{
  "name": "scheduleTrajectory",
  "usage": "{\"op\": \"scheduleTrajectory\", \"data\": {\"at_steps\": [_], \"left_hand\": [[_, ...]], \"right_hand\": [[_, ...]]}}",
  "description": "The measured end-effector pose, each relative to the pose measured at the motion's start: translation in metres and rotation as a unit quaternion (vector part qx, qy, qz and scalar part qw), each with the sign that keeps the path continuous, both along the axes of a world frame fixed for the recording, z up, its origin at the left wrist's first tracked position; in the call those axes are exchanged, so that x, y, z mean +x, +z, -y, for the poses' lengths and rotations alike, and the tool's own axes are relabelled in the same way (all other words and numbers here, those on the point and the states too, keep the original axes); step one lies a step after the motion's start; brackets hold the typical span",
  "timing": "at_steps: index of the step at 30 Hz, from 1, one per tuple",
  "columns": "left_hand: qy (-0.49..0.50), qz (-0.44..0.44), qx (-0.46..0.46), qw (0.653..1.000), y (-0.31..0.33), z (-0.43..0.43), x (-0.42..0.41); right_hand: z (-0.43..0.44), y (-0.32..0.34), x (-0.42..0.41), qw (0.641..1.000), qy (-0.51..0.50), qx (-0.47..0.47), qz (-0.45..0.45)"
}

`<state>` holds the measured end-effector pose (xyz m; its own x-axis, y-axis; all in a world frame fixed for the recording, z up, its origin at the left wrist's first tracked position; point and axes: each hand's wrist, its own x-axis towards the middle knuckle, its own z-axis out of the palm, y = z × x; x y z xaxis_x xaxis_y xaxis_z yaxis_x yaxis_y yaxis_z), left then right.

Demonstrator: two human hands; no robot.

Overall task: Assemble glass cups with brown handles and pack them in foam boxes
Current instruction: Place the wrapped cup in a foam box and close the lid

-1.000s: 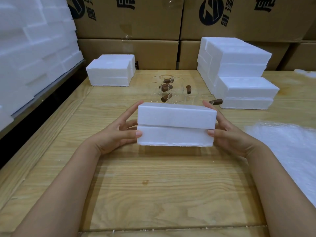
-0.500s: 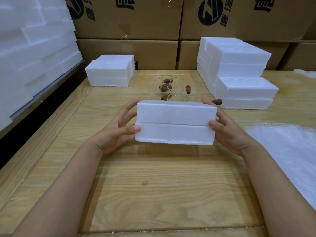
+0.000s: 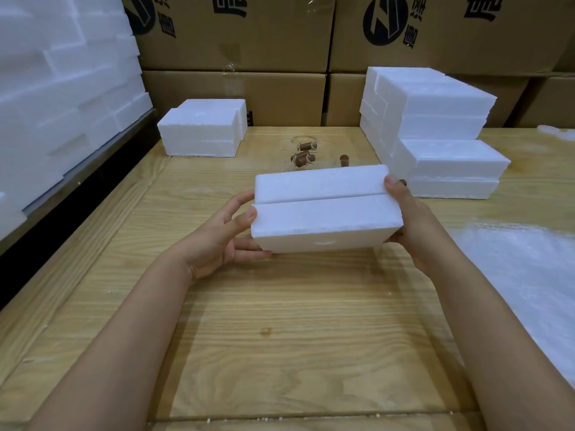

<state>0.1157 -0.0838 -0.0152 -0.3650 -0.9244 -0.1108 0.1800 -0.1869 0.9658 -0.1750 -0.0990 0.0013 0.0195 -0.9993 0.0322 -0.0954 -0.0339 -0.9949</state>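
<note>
The left hand (image 3: 217, 241) grips the left end of the foam box (image 3: 323, 213), thumb on its face, fingers beneath; the right hand (image 3: 410, 225) grips the opposite end. Tilted between them, its halves likely need even pressure. Glass cups (image 3: 303, 154) lie beyond the grip.

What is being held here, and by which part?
The two-part foam box, by its short ends: left hand on the left end, right hand on the right.

White two-piece foam box (image 3: 323, 209) closed, tilted above table.
</note>
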Motion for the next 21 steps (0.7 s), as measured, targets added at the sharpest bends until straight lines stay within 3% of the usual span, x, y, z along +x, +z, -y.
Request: {"op": "scheduleTrajectory", "data": {"at_steps": [9, 16, 21], "left_hand": [[-0.007, 0.001, -0.009, 1.0, -0.001, 0.001, 0.006], [-0.028, -0.015, -0.075, 0.997, 0.009, -0.001, 0.026], [0.035, 0.012, -0.096, 0.995, 0.013, -0.004, 0.032]], "right_hand": [[-0.003, 0.003, 0.0, 0.999, 0.028, -0.02, -0.028], [-0.012, -0.003, 0.015, 0.983, 0.034, -0.179, -0.008], [-0.012, -0.024, 0.033, 0.968, 0.056, -0.225, -0.096]]}}
